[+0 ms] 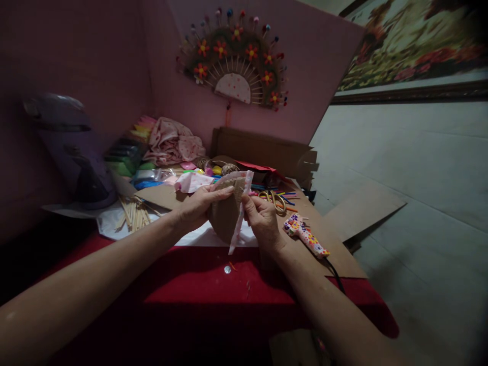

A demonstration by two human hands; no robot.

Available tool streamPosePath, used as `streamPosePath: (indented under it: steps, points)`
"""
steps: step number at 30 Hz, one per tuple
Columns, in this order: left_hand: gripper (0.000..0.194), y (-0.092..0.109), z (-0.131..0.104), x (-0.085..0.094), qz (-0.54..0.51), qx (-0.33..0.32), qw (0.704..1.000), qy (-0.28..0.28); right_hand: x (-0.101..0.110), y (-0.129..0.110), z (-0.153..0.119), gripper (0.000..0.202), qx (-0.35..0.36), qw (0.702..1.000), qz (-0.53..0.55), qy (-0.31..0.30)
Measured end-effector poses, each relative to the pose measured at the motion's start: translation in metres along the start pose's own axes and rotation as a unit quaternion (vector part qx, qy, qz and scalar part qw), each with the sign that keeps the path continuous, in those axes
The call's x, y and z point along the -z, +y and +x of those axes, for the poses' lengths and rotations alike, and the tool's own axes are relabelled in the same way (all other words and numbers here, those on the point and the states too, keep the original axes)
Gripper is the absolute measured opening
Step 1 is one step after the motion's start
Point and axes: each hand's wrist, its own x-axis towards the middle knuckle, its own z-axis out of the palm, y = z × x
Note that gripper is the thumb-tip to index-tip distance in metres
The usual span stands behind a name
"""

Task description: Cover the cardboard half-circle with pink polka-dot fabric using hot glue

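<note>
Left hand: closed, thumb on the near face of a rounded cardboard piece at frame centre, gripping its left upper edge; this appears to leave the right edge free. Right hand: fingers pinched together on a pale pink fabric strip at that right edge, seemingly to control where it lies; its lower end hangs loose. The piece is held up above the table, tilted, presumably for better sight of the rim.

Right of centre, gold-handled scissors and a floral-patterned glue gun lie near the right hand, probably for easy reach. The gun rests on a cardboard sheet, which likely shields the red cloth. Left of centre: loose wooden sticks.
</note>
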Motion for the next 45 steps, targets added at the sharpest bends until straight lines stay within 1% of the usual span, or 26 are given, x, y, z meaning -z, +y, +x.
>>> streamPosePath:
  steps: [4,8,12,15,20,25,30,41,45]
  points:
    - [0.021,-0.0016,0.0000,-0.0026,-0.010,-0.001,1.000,0.016,-0.0005,-0.0013,-0.0001,0.051,0.001,1.000,-0.003,0.005]
    - [0.020,-0.0020,0.0009,-0.0023,-0.010,-0.009,1.000,0.018,-0.0015,-0.0018,-0.0006,0.050,-0.005,1.000,0.007,0.005]
    - [0.024,0.0000,0.0010,-0.0029,-0.012,-0.037,0.999,0.022,-0.0029,-0.0008,-0.0019,0.053,-0.020,0.999,0.008,-0.024]
    - [0.023,0.0013,0.0006,-0.0039,-0.003,-0.045,0.999,0.029,-0.0035,0.0014,-0.0026,0.058,-0.031,0.999,-0.005,-0.036]
    - [0.025,0.0004,0.0002,-0.0046,0.001,-0.046,0.999,0.021,-0.0020,0.0023,-0.0016,0.059,-0.027,1.000,-0.002,0.013]
    - [0.021,-0.0016,0.0003,-0.0041,-0.003,-0.006,0.999,0.034,-0.0006,-0.0007,-0.0004,0.053,-0.002,1.000,-0.009,0.012]
    - [0.022,-0.0020,0.0013,-0.0029,-0.008,0.005,0.999,0.037,-0.0009,-0.0010,-0.0005,0.048,0.004,0.999,-0.034,0.014]
    - [0.023,-0.0040,0.0021,-0.0014,0.009,-0.008,0.999,0.033,-0.0022,0.0006,0.0004,0.046,-0.002,0.998,-0.054,0.030]
    - [0.024,-0.0048,0.0037,0.0013,0.028,-0.007,0.999,0.028,-0.0009,0.0006,0.0020,0.048,-0.014,0.996,-0.057,0.062]
